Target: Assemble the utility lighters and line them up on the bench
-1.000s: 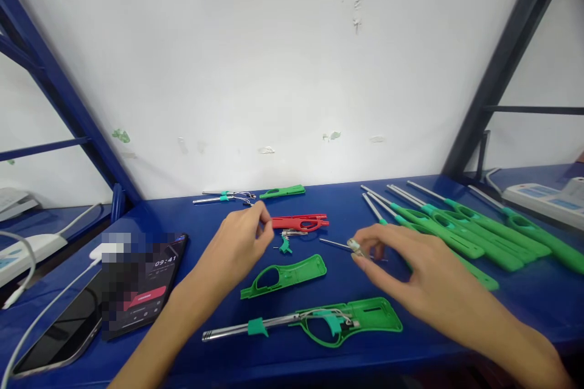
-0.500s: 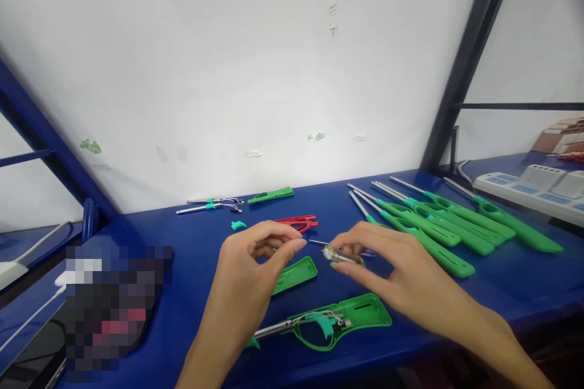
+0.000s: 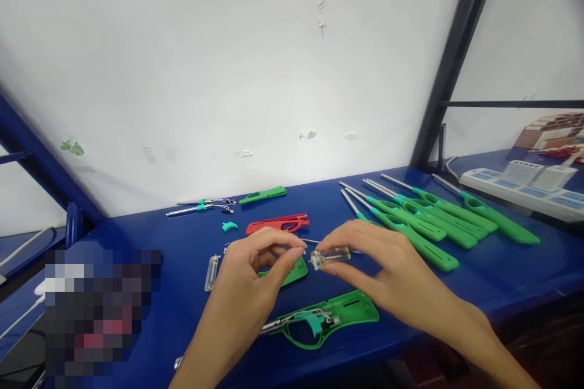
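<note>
A blue table (image 3: 320, 206) carries green lighters (image 3: 417, 243) side by side at the right, 1 red casing (image 3: 267, 227) mid-table, 1 open green casing (image 3: 359, 309) near the front edge and 1 clear tube (image 3: 212, 274) farther left.

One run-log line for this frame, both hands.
left hand: fingertips near canister, grip unclear | right hand: holds clear canister | front: green half-shell, teal piece inside | behind: red shell | right side: green lighters
</note>
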{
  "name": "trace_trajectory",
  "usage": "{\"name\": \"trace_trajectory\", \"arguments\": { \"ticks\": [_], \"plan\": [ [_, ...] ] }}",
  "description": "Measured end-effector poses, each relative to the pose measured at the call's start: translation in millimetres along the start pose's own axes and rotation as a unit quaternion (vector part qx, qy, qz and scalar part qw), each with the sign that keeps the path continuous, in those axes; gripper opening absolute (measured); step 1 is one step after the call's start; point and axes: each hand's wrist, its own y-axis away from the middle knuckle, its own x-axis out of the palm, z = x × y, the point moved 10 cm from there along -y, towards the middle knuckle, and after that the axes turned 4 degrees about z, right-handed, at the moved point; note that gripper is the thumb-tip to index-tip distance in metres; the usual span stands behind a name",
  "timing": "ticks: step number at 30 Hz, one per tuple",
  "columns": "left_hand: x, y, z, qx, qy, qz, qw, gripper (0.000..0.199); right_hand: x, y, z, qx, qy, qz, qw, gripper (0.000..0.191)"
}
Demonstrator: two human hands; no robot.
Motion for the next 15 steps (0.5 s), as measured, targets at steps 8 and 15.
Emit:
{"name": "trace_trajectory", "arguments": {
  "ticks": [8,15],
  "plan": [
    [-0.2,0.7,-6.4,0.020,-0.028,-0.010,0.999,0.011,-1.0,1.0,2.0,-0.022,0.029,-0.009,0.999,0.007],
    [-1.3,2.1,-8.1,0.037,-0.038,-0.012,0.999,0.007,-1.2,1.3,2.9,-0.013,0.001,-0.010,1.000,0.009]
  ]
}}
